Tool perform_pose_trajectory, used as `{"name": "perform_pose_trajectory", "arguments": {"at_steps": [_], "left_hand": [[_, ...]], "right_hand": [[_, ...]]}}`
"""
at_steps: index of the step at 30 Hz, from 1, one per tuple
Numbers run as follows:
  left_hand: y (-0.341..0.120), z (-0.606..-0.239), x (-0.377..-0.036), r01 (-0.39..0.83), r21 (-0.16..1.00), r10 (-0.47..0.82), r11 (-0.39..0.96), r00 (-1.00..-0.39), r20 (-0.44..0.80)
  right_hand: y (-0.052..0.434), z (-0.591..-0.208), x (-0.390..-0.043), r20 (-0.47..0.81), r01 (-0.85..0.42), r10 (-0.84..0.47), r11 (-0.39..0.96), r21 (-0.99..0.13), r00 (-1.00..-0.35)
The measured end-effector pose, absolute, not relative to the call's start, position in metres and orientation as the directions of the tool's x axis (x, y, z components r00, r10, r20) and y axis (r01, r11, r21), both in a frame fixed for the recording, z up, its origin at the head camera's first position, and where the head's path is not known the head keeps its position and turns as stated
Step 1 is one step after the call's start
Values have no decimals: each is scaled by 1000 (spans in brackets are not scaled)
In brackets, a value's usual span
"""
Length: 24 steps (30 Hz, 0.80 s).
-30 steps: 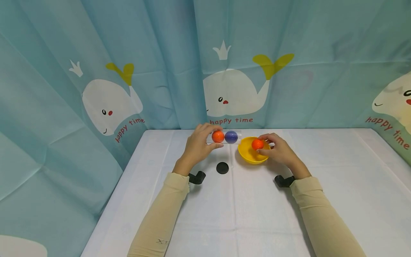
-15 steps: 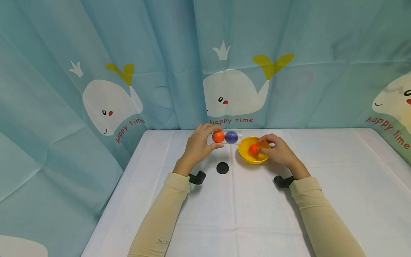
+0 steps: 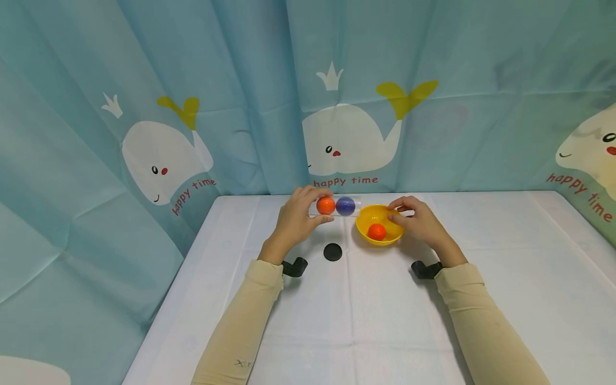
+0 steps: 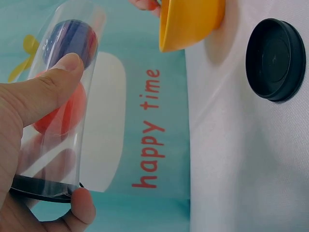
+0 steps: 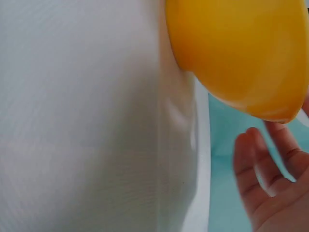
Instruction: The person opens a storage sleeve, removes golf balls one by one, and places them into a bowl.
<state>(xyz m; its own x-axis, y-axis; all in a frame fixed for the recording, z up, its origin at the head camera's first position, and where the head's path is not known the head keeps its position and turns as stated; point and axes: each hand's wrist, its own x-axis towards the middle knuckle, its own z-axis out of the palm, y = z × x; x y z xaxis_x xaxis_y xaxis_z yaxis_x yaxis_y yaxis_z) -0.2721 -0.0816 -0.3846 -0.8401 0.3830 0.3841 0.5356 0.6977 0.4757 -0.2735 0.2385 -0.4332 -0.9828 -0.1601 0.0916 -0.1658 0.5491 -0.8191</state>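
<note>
My left hand (image 3: 295, 216) holds a clear plastic tube (image 4: 53, 154) between thumb and fingers, lying roughly level in the head view. Inside are an orange ball (image 3: 325, 206) near the hand and a blue-purple ball (image 3: 345, 206) toward the far end. A black cap (image 4: 43, 188) closes the tube's end near the palm. Beside the tube's other end, a yellow bowl (image 3: 363, 235) stands on the table with an orange ball (image 3: 377, 232) lying in it. At the bowl's right rim is my right hand (image 3: 418, 222), its fingers loosely bent and apart from that ball; the bowl partly hides its fingertips in the right wrist view.
A round black lid (image 3: 333, 252) lies on the white-covered table (image 3: 385, 321), in front of the tube and bowl. Behind the table hangs a blue curtain (image 3: 269, 107) printed with whales. Black wrist mounts (image 3: 294, 267) stick out beneath both wrists.
The orange ball has left my right fingers and dropped to the front of the bowl. My right hand stays near the rim. My left hand and the tube have hardly moved.
</note>
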Motion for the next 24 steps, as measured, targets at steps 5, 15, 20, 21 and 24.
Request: {"name": "perform_pose_trajectory", "arguments": {"at_steps": [5,15,20,21,24], "left_hand": [[-82,-384,-272,541,471,385,697,-836,391],[-82,-384,-272,544,465,386,699,-833,396],[-82,-383,-272,545,462,388,699,-832,396],[-82,-383,-272,546,465,387,697,-832,397],[-81,-382,-271,546,471,386,693,-833,396]], "right_hand": [[236,-426,-271,170,-205,-116,534,-820,-979],[223,-416,-268,251,-297,-159,491,-819,-955],[212,-410,-266,223,-308,-229,474,-825,-948],[210,-409,-265,217,-311,-246,465,-829,-945],[203,-405,-263,196,-315,-290,454,-833,-937]]}}
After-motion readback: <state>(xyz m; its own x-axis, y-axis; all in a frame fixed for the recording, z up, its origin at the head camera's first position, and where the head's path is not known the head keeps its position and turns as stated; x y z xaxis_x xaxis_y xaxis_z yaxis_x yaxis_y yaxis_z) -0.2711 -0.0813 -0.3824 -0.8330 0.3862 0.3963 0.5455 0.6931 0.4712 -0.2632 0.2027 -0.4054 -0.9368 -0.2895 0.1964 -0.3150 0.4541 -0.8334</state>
